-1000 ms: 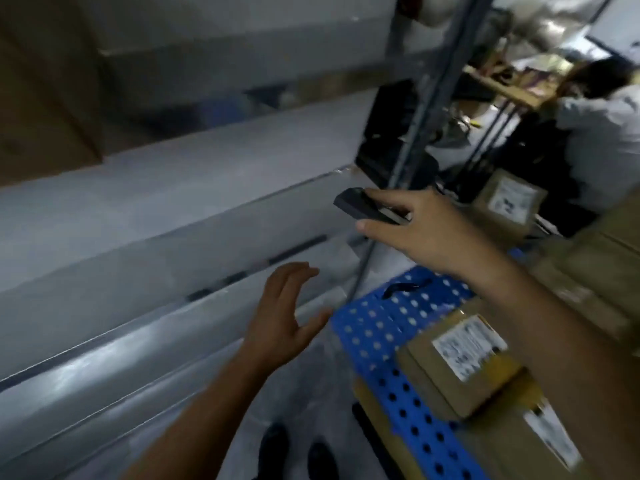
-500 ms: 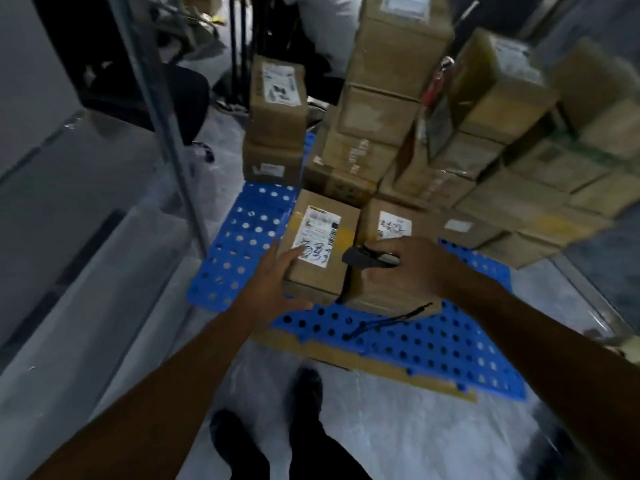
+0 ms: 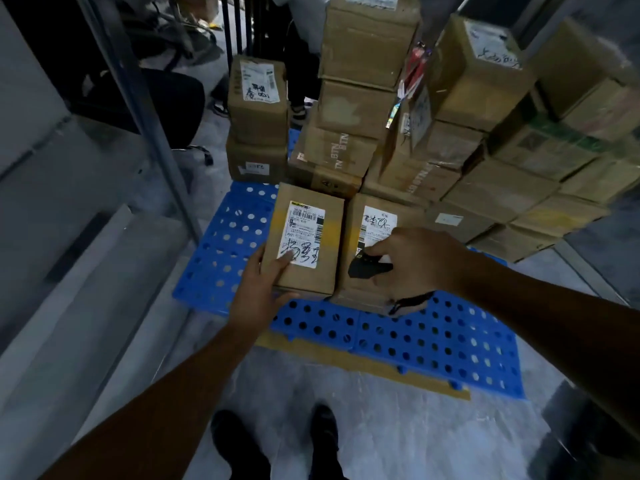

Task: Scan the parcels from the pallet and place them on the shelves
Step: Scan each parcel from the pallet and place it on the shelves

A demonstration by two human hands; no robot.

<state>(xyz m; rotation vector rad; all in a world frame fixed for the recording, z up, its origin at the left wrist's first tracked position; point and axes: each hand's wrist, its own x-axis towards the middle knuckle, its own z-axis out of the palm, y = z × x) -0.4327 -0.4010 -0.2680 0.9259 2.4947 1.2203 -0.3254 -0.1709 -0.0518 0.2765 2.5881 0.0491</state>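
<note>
Our left hand [image 3: 263, 289] lies over the near-left corner of the small parcel [image 3: 304, 244]. Its fingers are fairly straight on the lid, one fingertip is on the lower edge of the label [image 3: 302, 233], and the thumb is against the near face. It isn't clamped yet. Our right hand [image 3: 415, 261] is curled round the black scanner [image 3: 369, 268], whose wrist strap [image 3: 412, 302] dangles below it.

The parcel lies flat at the front of the blue pallet [image 3: 433, 341], touching a neighbouring box [image 3: 367, 292] on its right, with the taller stack [image 3: 367, 64] behind.

We judge it to be a stiff, taped corrugated carton, small enough for one hand and probably light, though its contents are unknown. The matte cardboard should grip well, but the glossy label would be slicker. We would span the short width, thumb on one long side and fingers on the other. Keeping off the label would leave the barcode showing. The grey shelves [image 3: 69, 220] stand just to our left.
</note>
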